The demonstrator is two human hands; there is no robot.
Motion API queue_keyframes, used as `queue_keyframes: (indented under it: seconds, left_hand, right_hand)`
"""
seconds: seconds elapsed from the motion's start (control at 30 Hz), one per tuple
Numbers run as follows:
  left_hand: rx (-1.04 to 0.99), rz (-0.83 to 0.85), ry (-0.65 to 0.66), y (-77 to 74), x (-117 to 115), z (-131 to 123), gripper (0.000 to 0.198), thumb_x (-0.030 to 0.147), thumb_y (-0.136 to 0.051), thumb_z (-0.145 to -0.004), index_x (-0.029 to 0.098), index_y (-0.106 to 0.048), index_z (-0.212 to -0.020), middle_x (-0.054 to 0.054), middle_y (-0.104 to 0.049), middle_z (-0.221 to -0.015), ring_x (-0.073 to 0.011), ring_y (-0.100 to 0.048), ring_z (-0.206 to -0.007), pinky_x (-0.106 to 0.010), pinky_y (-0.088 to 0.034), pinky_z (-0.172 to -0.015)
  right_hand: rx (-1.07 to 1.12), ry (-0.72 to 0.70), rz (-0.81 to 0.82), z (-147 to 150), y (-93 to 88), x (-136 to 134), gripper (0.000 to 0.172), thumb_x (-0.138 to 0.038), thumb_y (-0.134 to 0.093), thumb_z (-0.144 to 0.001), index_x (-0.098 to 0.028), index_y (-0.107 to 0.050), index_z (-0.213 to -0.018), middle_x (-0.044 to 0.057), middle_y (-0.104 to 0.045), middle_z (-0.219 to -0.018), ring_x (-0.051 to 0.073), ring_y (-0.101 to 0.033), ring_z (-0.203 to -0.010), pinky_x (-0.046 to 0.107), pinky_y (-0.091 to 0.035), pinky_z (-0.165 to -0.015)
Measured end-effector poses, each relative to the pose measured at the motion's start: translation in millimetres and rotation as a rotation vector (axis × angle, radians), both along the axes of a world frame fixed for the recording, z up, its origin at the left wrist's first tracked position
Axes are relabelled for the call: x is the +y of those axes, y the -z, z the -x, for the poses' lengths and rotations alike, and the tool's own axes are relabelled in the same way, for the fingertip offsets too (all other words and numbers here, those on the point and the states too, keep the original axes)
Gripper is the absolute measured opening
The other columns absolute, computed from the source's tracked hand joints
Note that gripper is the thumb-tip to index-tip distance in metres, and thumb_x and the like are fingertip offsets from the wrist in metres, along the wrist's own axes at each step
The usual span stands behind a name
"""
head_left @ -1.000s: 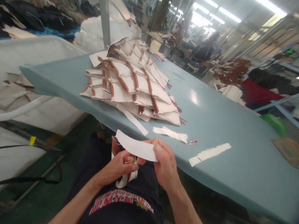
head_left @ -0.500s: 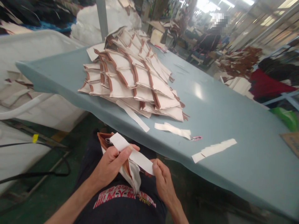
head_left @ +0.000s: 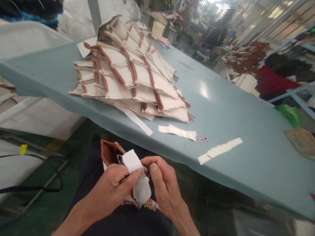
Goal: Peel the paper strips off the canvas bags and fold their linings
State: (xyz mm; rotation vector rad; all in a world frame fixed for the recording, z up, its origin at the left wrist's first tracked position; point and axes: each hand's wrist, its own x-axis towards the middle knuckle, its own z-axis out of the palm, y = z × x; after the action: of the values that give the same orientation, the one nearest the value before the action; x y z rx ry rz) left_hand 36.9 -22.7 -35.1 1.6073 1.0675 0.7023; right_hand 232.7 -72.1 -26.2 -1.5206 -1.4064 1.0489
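My left hand (head_left: 118,185) is closed, its thumb pressing a white strip (head_left: 132,160) against a small cream fabric pouch with a brown inside (head_left: 108,153). The pouch's mouth gapes at the upper left, with loose thread beside the strip. Below the thumb hangs more pale fabric; whether it is the strip's other end or the pouch, I cannot tell. My right hand (head_left: 164,186) is just to the right, index finger stretched to the strip's edge, thumb apart from it. Its other fingers are curled and partly hidden.
On the blue-covered table (head_left: 221,121) lies a large pile of cream and brown sewn pieces (head_left: 133,72). Near its front edge are loose white strips (head_left: 220,150) and a pink-handled small tool (head_left: 203,139). A white bin (head_left: 49,114) stands left; a person (head_left: 214,32) sits far back.
My right hand has let go of the strip's right end and now reaches with its index finger beside my left thumb. The stretched strip no longer spans between the hands.
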Motion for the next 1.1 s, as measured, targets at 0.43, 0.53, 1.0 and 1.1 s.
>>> queue_keyframes:
  seconds: [0.43,0.53,1.0,1.1]
  left_hand:
    - [-0.053,-0.135,0.025,3.3,-8,5,0.040,0.021,-0.056,-0.099,0.019,-0.075,-0.064,-0.001,-0.078,-0.059,-0.0123,-0.071,-0.051,-0.018,-0.047,-0.053]
    - [-0.070,-0.105,0.016,0.8,-7,5,0.041,0.023,-0.056,-0.099,0.021,-0.072,-0.061,0.001,-0.074,-0.056,-0.0113,-0.064,-0.047,-0.019,-0.044,-0.050]
    - [-0.055,0.192,-0.261,2.8,-19,17,0.053,0.065,-0.051,-0.115,0.024,-0.074,-0.089,0.000,-0.075,-0.077,-0.0217,-0.068,-0.072,-0.030,-0.055,-0.071]
    - [-0.016,0.177,-0.340,3.6,-14,21,0.058,0.068,-0.045,-0.116,0.026,-0.068,-0.083,-0.001,-0.069,-0.075,-0.0233,-0.063,-0.073,-0.032,-0.052,-0.069]
  right_hand:
    - [0.378,-0.073,0.217,41,-7.9,27,0.035,-0.053,-0.075,-0.104,-0.018,-0.081,-0.102,0.005,-0.082,-0.094,0.019,-0.070,-0.082,0.031,-0.054,-0.079]
    - [0.432,-0.045,0.203,46,-7.2,28,0.036,-0.053,-0.075,-0.106,-0.019,-0.081,-0.098,0.006,-0.084,-0.095,0.020,-0.072,-0.084,0.032,-0.057,-0.083]
    - [0.502,0.083,0.117,37,-7.0,37,0.065,-0.083,-0.077,-0.099,-0.021,-0.068,-0.082,0.000,-0.069,-0.073,0.013,-0.057,-0.065,0.028,-0.051,-0.067]
    - [0.453,0.076,0.148,34,-2.6,34,0.069,-0.088,-0.073,-0.098,-0.023,-0.061,-0.078,-0.006,-0.055,-0.060,0.010,-0.041,-0.053,0.026,-0.040,-0.056]
